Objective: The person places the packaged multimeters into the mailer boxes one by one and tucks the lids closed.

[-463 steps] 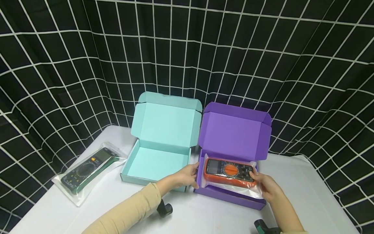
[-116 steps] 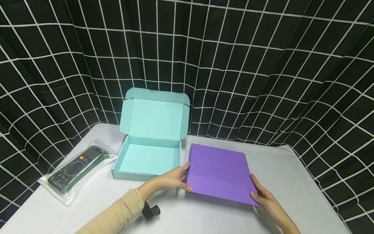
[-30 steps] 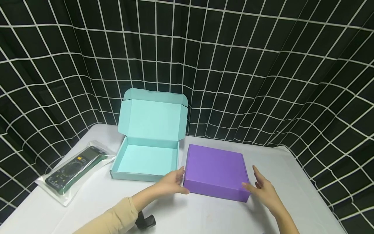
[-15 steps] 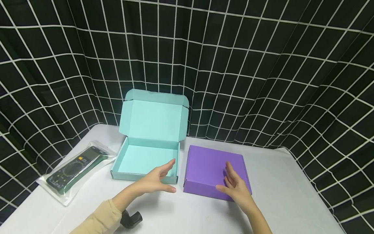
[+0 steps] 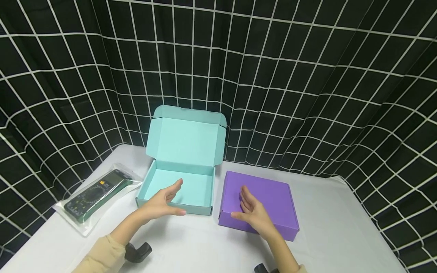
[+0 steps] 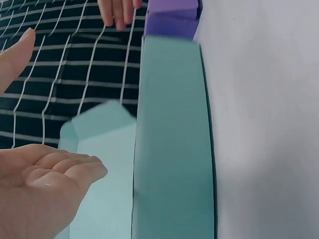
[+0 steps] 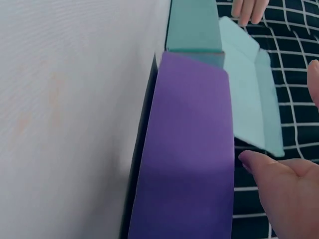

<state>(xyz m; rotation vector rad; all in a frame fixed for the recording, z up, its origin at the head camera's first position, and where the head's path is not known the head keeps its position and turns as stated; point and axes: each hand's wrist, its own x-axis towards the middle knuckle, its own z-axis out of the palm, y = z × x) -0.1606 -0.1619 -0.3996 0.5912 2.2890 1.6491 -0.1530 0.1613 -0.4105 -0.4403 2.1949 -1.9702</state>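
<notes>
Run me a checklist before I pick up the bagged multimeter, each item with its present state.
1. Left hand free: ok, it holds nothing.
2. Right hand free: ok, it holds nothing either.
3. Left hand at the multimeter: not ok, it is apart from it, by the front of the teal box.
4. Teal box open: ok, the teal lid stands raised.
5. Purple box closed: ok, the purple lid is down.
6. Bag sealed: cannot tell from these views.

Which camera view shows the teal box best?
The head view: it shows the teal box from above, open lid and inside; the left hand covers some of its front. Both wrist views show only parts of its front wall and lid.
</notes>
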